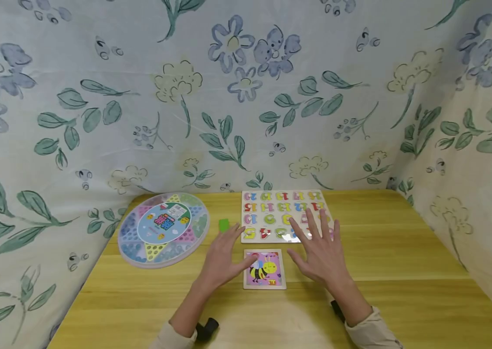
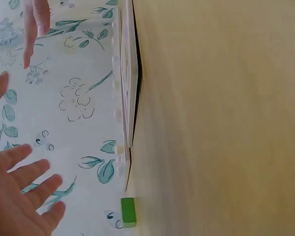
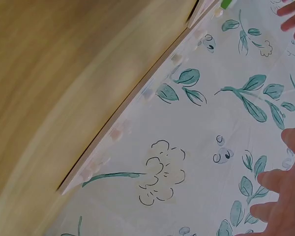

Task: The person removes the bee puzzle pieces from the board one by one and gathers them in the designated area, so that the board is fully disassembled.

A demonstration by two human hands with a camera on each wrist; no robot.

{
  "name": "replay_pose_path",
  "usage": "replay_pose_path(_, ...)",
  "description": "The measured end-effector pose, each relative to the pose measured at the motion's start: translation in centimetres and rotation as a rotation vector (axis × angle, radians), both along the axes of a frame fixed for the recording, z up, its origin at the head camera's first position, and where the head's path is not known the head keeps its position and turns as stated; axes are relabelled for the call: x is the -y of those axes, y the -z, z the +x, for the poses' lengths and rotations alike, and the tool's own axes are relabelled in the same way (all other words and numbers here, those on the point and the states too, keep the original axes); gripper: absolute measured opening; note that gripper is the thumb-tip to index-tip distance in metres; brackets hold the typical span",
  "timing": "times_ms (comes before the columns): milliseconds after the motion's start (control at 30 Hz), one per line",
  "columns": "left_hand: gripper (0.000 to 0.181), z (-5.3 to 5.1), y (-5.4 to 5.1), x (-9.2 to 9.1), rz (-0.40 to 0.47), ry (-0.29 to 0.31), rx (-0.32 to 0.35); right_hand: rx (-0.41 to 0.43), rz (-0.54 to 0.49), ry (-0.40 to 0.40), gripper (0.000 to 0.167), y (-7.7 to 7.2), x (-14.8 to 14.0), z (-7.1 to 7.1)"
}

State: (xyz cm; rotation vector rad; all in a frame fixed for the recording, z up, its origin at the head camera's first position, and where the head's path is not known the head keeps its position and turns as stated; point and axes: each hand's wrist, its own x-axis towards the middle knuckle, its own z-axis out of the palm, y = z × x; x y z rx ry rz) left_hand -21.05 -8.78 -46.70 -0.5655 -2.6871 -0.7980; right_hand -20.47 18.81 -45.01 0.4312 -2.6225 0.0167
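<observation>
1. Hands of one person are held above a wooden surface (image 1: 403, 257), both released: fingers spread, nothing grasped in either.
2. The left hand (image 1: 222, 259) is left of the bee picture puzzle (image 1: 265, 277), its thumb overlapping that puzzle's upper left part in the head view; the wrist view shows the hand raised off the surface.
3. The right hand (image 1: 323, 254) is right of the puzzle, its fingers overlapping the number board (image 1: 272, 220) in the head view, also raised.
4. The bee picture puzzle lies flat, about midway between the surface's left and right edges, just nearer the wearer than the number board.
5. The number board lies along the surface's far edge, its coloured numerals upside down to the wearer.
6. A green block (image 1: 223, 225) sits just beside the board's left edge, near the left fingertips.
7. A round game board (image 1: 163, 230) with a star pattern lies at the surface's far left corner.
8. Flower-printed cloth (image 1: 246, 121) rises behind the far edge.
</observation>
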Motion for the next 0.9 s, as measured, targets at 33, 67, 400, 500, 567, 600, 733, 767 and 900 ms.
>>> replay_pose_path(33,0.081,-0.1,0.2,0.0,0.041,0.018,0.048,0.002,-0.004,0.001,0.076,0.0,0.0,0.0)
replay_pose_path(67,0.081,-0.2,0.4,0.0,0.067,0.034,0.095,0.003,-0.008,0.001,0.076,0.0,0.0,0.0)
replay_pose_path(400,0.090,-1.0,2.3,1.2,0.067,0.148,0.382,0.012,0.007,0.024,0.077,-0.2,0.1,0.0)
replay_pose_path(500,0.097,-1.3,3.1,1.6,0.032,0.187,0.408,0.019,0.000,0.027,0.077,-0.2,0.2,0.1)
replay_pose_path(567,0.100,-1.4,3.5,1.8,0.009,0.203,0.415,0.024,-0.003,0.030,0.077,-0.1,0.2,0.1)
replay_pose_path(600,0.102,-1.5,3.6,1.9,-0.004,0.212,0.413,0.026,-0.006,0.030,0.077,-0.1,0.2,0.1)
replay_pose_path(733,0.106,-1.4,3.9,2.1,-0.057,0.244,0.404,0.030,-0.014,0.029,0.077,0.0,0.2,0.0)
replay_pose_path(767,0.107,-1.4,3.9,2.2,-0.071,0.251,0.403,0.029,-0.014,0.028,0.077,0.1,0.1,0.0)
replay_pose_path(900,0.109,-1.3,3.8,2.3,-0.111,0.264,0.420,0.032,-0.013,0.029,0.076,0.0,0.1,-0.2)
